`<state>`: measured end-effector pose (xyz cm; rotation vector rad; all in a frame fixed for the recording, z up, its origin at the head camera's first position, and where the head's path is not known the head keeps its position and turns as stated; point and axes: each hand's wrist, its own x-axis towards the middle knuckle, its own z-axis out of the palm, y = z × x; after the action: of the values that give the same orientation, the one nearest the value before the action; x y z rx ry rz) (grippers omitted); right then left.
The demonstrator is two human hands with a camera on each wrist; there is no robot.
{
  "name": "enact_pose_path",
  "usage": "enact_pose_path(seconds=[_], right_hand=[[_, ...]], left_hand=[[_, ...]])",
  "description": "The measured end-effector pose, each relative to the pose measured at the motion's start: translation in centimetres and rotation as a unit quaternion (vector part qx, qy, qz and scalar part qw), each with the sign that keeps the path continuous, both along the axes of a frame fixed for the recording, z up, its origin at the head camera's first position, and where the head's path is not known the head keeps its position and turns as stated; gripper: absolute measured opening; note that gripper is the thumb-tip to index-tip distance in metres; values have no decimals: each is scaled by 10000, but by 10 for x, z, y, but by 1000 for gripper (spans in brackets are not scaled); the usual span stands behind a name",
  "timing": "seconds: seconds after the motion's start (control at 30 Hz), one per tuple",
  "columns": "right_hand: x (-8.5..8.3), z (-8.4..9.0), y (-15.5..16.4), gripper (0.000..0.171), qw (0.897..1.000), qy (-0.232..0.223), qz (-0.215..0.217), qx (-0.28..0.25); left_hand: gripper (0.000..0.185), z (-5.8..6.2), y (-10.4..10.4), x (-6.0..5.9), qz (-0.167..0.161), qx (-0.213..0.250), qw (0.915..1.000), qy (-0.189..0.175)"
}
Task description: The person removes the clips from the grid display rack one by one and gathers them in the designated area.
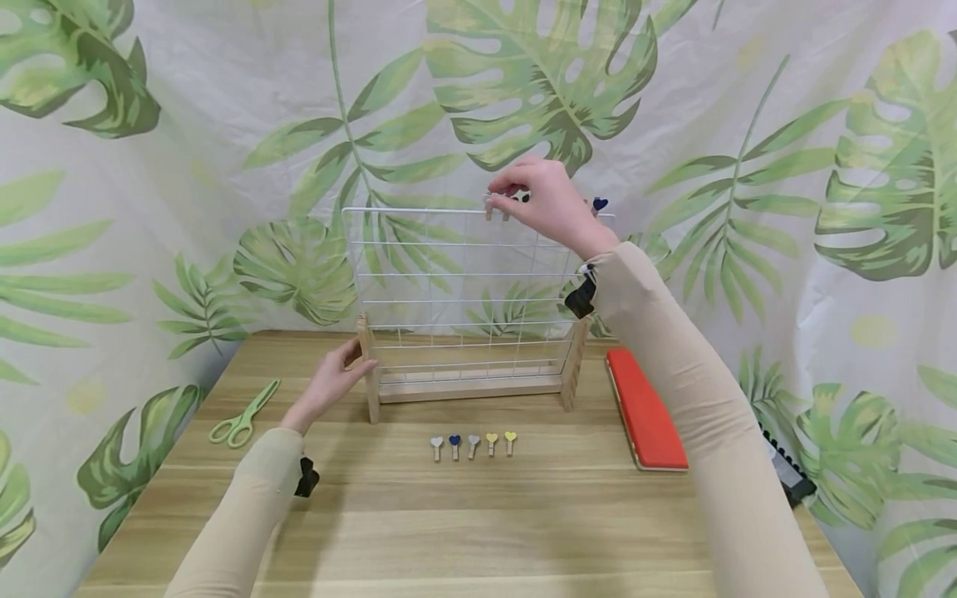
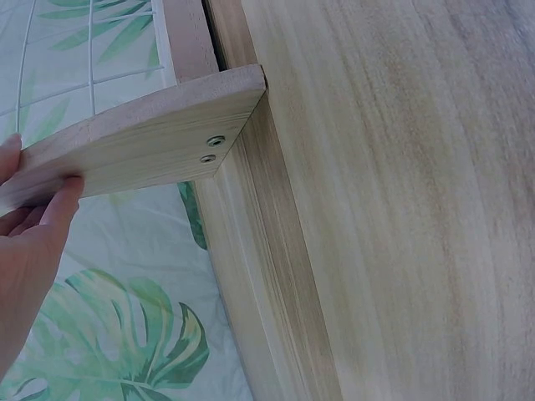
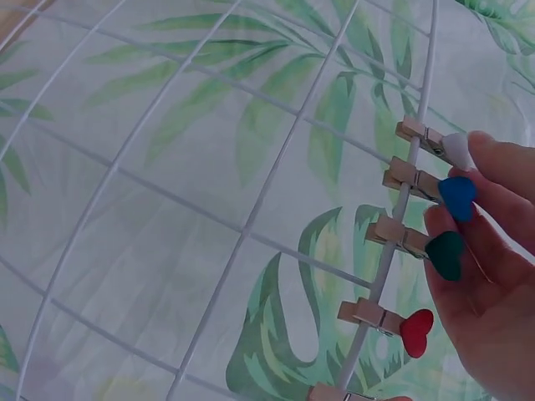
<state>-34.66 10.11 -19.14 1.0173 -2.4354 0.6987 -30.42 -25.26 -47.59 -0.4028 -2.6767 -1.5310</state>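
Observation:
A white wire grid (image 1: 449,274) stands upright in a wooden stand (image 1: 467,386) at the middle of the table (image 1: 478,515). My left hand (image 1: 359,359) grips the stand's left upright, and in the left wrist view the thumb and fingers (image 2: 58,200) clasp that wooden piece (image 2: 150,142). My right hand (image 1: 499,199) is at the grid's top wire and pinches a white heart clip (image 3: 456,149). Blue (image 3: 457,196), dark green (image 3: 443,255) and red (image 3: 415,332) heart clips sit on the same wire (image 3: 401,209). Several more heart clips (image 1: 473,444) lie in a row in front of the stand.
Green scissors (image 1: 242,415) lie at the table's left. A flat red case (image 1: 646,407) lies right of the stand, and a black object (image 1: 785,469) sits at the right edge. A leaf-print cloth (image 1: 187,166) hangs behind and around the table.

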Motion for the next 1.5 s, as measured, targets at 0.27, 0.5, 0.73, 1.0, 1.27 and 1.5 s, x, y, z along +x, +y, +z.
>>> enact_pose_path(seconds=[0.27, 0.5, 0.73, 1.0, 1.27, 1.5], right_hand=[[-2, 1, -3, 15, 9999, 160, 15, 4], [-1, 3, -4, 11, 9996, 275, 21, -67], [3, 3, -5, 10, 9966, 694, 119, -429], [21, 2, 2, 9, 9936, 854, 117, -736], [40, -48, 15, 10, 9928, 825, 454, -744], [52, -125, 29, 9, 9986, 24, 366, -379]], left_hand=[[67, 2, 0, 1, -10, 53, 10000, -28], [67, 3, 1, -1, -23, -11, 10000, 4], [68, 8, 4, 2, -81, -13, 10000, 12], [66, 6, 2, -2, -33, -6, 10000, 52], [68, 6, 0, -1, -53, 24, 10000, 31], [67, 0, -1, 2, -35, 45, 10000, 76]])
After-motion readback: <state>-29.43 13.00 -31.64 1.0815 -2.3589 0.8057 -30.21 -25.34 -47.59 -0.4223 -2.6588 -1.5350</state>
